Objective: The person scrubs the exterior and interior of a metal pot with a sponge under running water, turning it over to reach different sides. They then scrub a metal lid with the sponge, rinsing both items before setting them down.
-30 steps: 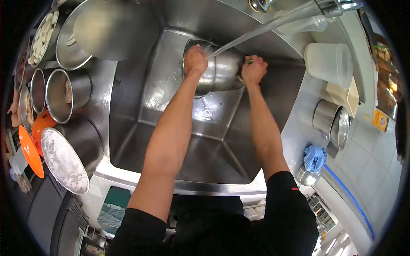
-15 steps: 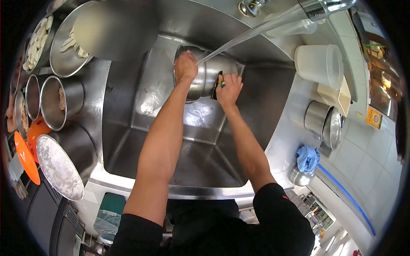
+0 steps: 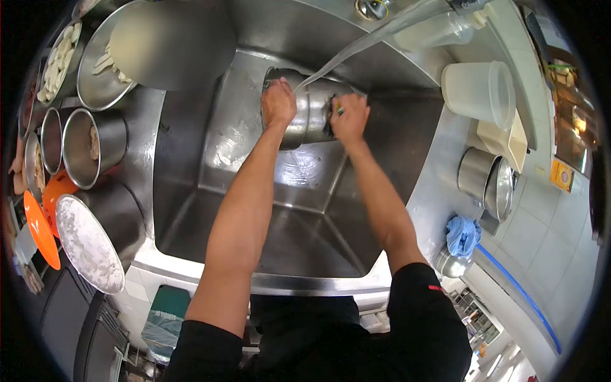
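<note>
A stainless steel pot (image 3: 310, 118) lies on its side in a deep metal sink (image 3: 267, 239). My left hand (image 3: 278, 103) is closed on the rim at the pot's left end. My right hand (image 3: 350, 119) is closed around a dark scrubbing pad (image 3: 330, 127), with a bit of yellow and green showing between the fingers. The pad presses against the pot's side near its right end. A water stream (image 3: 356, 46) comes down from the upper right and lands on the pot between both hands.
Left of the sink stand bowls with white pieces (image 3: 105, 83), steel pots (image 3: 95, 149) and a white-dusted round pan (image 3: 89, 245). To the right are a clear plastic tub (image 3: 474, 92), more steel pots (image 3: 477, 175) and a blue cloth (image 3: 463, 235).
My right hand has moved slightly right along the pot's side, its fingers folding tighter over the pad. My left hand stays on the rim. The faucet stream appears shifted in view.
</note>
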A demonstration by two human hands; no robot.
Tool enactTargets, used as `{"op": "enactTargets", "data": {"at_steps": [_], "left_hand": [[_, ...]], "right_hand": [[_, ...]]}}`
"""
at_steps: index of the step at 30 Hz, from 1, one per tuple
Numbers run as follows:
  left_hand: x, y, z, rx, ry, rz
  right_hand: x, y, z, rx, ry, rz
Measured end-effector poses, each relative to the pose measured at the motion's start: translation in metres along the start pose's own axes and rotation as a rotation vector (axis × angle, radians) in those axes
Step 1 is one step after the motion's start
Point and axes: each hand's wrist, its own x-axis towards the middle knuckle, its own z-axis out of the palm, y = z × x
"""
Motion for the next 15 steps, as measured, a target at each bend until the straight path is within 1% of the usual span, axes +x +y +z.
{"op": "enactTargets", "data": {"at_steps": [1, 2, 3, 4, 5, 7, 8, 9, 11, 13, 14, 15], "left_hand": [[-0.003, -0.005, 0.001, 0.009, -0.009, 0.051], [-0.001, -0.007, 0.0, 0.014, -0.008, 0.113], [0.001, -0.006, -0.001, 0.02, -0.004, 0.124], [0.001, -0.006, -0.001, 0.013, -0.007, 0.117], [0.0, -0.007, 0.001, 0.005, -0.014, 0.1], [0.001, -0.008, 0.005, -0.028, 0.018, 0.09], [0.0, -0.011, 0.004, -0.045, 0.035, 0.105], [-0.003, -0.013, 0.002, -0.024, 0.025, 0.107], [-0.007, -0.005, 0.001, -0.025, 0.043, 0.067], [-0.01, -0.005, 0.003, -0.066, 0.046, 0.106], [-0.014, -0.003, 0.0, -0.058, 0.043, 0.075], [-0.016, -0.004, -0.001, -0.044, 0.041, 0.037]], "right_hand": [[0.007, 0.015, 0.003, 0.007, -0.006, 0.009], [0.026, 0.034, 0.011, -0.009, 0.015, 0.235], [0.039, 0.035, 0.007, -0.026, 0.036, 0.46], [0.041, 0.033, 0.006, -0.011, -0.019, 0.473], [0.033, 0.026, 0.011, -0.012, -0.024, 0.467], [0.015, -0.001, 0.018, -0.021, 0.085, -0.011], [0.018, -0.002, 0.014, -0.015, -0.025, 0.144], [0.028, 0.004, 0.005, 0.077, -0.056, 0.261], [0.047, 0.04, 0.022, 0.061, -0.04, 0.529], [0.044, 0.024, 0.012, -0.03, -0.101, 0.563], [0.038, 0.004, 0.009, -0.068, -0.091, 0.54], [0.019, -0.018, 0.006, -0.006, -0.012, 0.371]]}}
